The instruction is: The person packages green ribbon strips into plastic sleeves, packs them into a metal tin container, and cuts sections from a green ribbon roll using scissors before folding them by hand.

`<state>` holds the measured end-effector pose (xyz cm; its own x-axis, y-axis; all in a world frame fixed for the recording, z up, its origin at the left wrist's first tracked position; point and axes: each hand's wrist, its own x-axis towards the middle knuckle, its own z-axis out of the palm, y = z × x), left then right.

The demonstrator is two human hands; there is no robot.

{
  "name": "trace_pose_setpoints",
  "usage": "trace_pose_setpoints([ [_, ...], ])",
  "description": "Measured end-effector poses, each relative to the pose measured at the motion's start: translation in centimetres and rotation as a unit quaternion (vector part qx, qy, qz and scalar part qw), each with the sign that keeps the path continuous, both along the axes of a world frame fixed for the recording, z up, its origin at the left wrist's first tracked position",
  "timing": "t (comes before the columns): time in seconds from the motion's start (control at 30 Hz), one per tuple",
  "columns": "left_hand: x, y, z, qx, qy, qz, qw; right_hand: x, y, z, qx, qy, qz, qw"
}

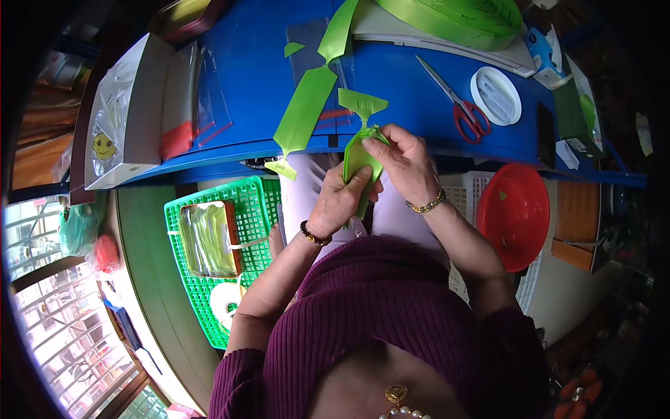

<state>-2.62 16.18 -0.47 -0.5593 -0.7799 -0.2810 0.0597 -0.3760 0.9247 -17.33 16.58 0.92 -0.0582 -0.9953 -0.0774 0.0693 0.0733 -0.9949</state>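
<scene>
Over my lap, just off the table's front edge, both hands close on a folded stack of green ribbon [358, 157]. My left hand [336, 204] pinches its lower part between thumb and fingers. Higher up, my right hand [406, 162] presses its thumb and fingers on the gathered top end. A flared ribbon end [363, 103] with small slits sticks up beyond the fingers. To the left, a long green ribbon strip [305, 108], narrowed at intervals, hangs over the table edge. Red-handled scissors [469, 123] lie apart on the blue table [394, 70].
A large green ribbon roll [460, 24] sits at the back. On the right are a white round lid [495, 96], a tissue pack [544, 56] and a red basin [513, 223]. A white box [139, 133] and a green basket [199, 297] are on the left.
</scene>
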Motion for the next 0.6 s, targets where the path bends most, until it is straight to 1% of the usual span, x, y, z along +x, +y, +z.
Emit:
trace_pose_setpoints([
  [0.03, -0.1, 0.2, 0.0, -0.001, -0.001, 0.001, 1.0, 0.2, -0.1, -0.4, -0.001, -0.001, 0.001, 1.0],
  [0.1, -0.3, 0.5, 0.3, -0.047, 0.021, 0.077, 0.996, 0.5, -0.1, -1.6, -0.054, 0.005, -0.041, 0.998],
  [0.13, -0.1, 0.5, -0.3, -0.046, 0.021, 0.078, 0.996, 0.6, -0.2, -2.0, -0.054, 0.004, -0.041, 0.998],
  [0.17, 0.2, 0.5, -1.5, -0.196, -0.065, 0.099, 0.973, 0.6, -0.2, -2.3, -0.073, 0.009, -0.065, 0.995],
  [0.2, 0.4, 0.5, -2.1, -0.339, -0.148, 0.117, 0.922, 0.5, -0.3, -2.4, -0.092, 0.014, -0.089, 0.992],
  [0.23, 0.5, 0.5, -2.7, -0.338, -0.148, 0.116, 0.922, 0.4, -0.2, -2.4, -0.092, 0.014, -0.091, 0.992],
  [0.3, 0.6, 0.8, -3.2, -0.33, -0.192, 0.135, 0.914, 0.2, 0.0, -2.5, -0.046, 0.075, -0.062, 0.994],
  [0.33, 0.5, 0.8, -3.1, -0.329, -0.192, 0.135, 0.915, 0.3, 0.0, -2.4, -0.045, 0.076, -0.063, 0.994],
  [0.4, 0.4, 0.8, -2.7, -0.281, -0.155, 0.155, 0.934, 0.8, -0.3, -2.3, -0.152, 0.17, -0.126, 0.965],
  [0.53, 0.8, 0.7, -2.2, -0.246, -0.15, 0.151, 0.946, 0.0, 0.3, -1.0, -0.114, 0.149, -0.092, 0.978],
  [0.6, 0.7, 0.7, -2.1, -0.233, -0.131, 0.152, 0.952, -0.3, 0.2, -1.2, -0.166, 0.23, -0.062, 0.957],
])
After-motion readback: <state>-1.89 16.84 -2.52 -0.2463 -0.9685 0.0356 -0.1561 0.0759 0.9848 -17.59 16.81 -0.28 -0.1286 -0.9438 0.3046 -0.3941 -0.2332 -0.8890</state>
